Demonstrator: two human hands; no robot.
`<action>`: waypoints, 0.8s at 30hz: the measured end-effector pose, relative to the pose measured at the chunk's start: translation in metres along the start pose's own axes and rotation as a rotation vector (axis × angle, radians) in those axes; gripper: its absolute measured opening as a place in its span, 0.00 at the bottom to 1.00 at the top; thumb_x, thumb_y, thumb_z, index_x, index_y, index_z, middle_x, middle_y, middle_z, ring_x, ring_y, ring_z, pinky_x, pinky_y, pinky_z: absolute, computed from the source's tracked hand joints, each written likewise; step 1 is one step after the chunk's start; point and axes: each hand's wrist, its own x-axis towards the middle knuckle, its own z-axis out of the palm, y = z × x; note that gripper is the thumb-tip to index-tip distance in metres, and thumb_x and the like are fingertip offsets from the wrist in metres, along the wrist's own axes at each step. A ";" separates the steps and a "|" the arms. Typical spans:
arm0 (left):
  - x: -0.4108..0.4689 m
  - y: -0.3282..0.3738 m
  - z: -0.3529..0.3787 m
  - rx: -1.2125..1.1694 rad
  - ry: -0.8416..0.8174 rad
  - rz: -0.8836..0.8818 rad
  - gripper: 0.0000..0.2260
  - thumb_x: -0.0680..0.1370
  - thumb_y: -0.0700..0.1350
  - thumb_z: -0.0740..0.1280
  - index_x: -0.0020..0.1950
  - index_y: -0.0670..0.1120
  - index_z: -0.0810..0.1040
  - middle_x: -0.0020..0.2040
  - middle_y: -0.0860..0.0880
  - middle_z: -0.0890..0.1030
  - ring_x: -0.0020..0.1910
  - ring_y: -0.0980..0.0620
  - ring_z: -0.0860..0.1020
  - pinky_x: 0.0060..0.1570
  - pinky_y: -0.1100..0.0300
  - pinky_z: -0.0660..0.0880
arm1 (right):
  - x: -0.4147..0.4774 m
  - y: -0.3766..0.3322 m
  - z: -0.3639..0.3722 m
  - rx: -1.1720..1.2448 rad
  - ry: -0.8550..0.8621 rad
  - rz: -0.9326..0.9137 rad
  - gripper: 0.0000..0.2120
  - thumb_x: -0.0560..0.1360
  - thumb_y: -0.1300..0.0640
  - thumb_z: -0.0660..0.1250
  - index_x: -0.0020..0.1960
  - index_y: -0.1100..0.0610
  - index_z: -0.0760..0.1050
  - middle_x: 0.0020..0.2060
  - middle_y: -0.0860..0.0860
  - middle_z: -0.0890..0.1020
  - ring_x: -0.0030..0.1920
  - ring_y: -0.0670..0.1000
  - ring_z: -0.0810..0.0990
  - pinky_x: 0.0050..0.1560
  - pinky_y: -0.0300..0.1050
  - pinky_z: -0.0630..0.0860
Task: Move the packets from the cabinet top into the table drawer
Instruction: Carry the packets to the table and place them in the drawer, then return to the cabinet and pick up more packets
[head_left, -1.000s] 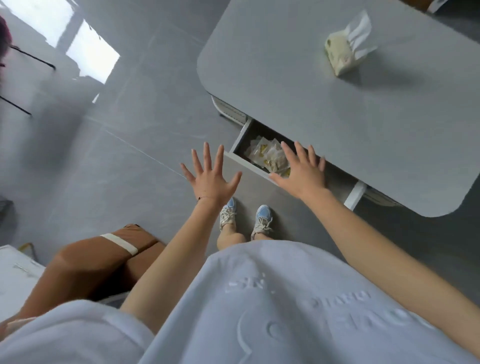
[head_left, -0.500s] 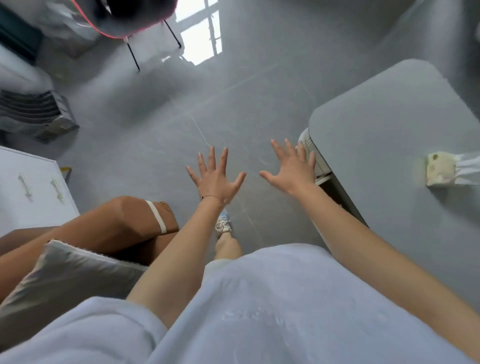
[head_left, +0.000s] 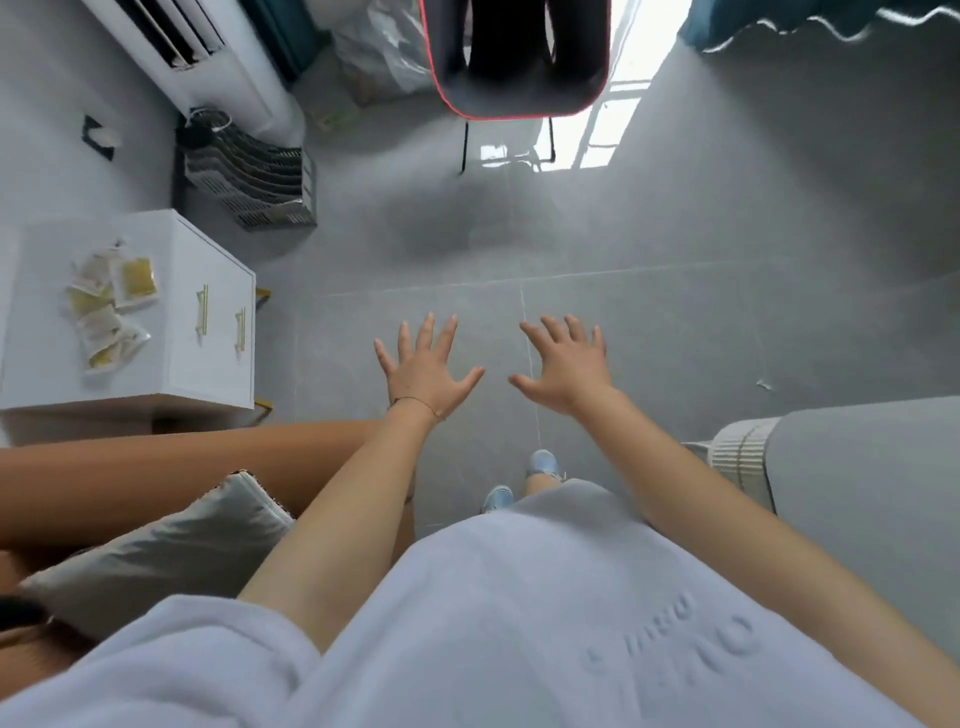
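Several clear and yellow packets (head_left: 106, 304) lie in a loose pile on top of the white cabinet (head_left: 47, 364) at the left. My left hand (head_left: 426, 366) and my right hand (head_left: 566, 364) are held out over the grey floor, fingers spread, both empty. They are well to the right of the cabinet. The grey table (head_left: 872, 509) shows only as a corner at the right edge. Its drawer is out of sight.
A brown sofa arm (head_left: 156, 467) with a grey cushion (head_left: 156, 551) lies between me and the cabinet. A chair (head_left: 519, 57) stands ahead, a slatted rack (head_left: 249, 182) and an air conditioner (head_left: 208, 57) behind the cabinet. Grey floor spreads in front.
My view has swung left, away from the table and its drawer; the cabinet with the packets has come into sight. Both hands stay spread and empty.
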 end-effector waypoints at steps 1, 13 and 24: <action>0.013 -0.009 -0.008 -0.012 0.004 -0.013 0.34 0.75 0.68 0.54 0.77 0.59 0.46 0.79 0.52 0.47 0.77 0.43 0.43 0.70 0.35 0.39 | 0.016 -0.010 -0.007 -0.012 -0.002 -0.021 0.36 0.75 0.36 0.59 0.77 0.46 0.50 0.78 0.50 0.53 0.77 0.57 0.47 0.74 0.62 0.45; 0.177 -0.117 -0.093 -0.206 0.063 -0.342 0.34 0.75 0.68 0.56 0.77 0.59 0.48 0.79 0.51 0.47 0.77 0.43 0.43 0.70 0.36 0.39 | 0.249 -0.107 -0.104 -0.162 -0.084 -0.182 0.37 0.75 0.34 0.56 0.78 0.45 0.47 0.78 0.51 0.53 0.77 0.58 0.47 0.74 0.63 0.48; 0.235 -0.241 -0.142 -0.377 0.089 -0.626 0.34 0.76 0.67 0.54 0.77 0.58 0.46 0.79 0.51 0.43 0.77 0.43 0.41 0.70 0.36 0.39 | 0.391 -0.261 -0.153 -0.339 -0.108 -0.422 0.36 0.75 0.34 0.57 0.77 0.45 0.50 0.76 0.51 0.56 0.77 0.58 0.50 0.74 0.63 0.49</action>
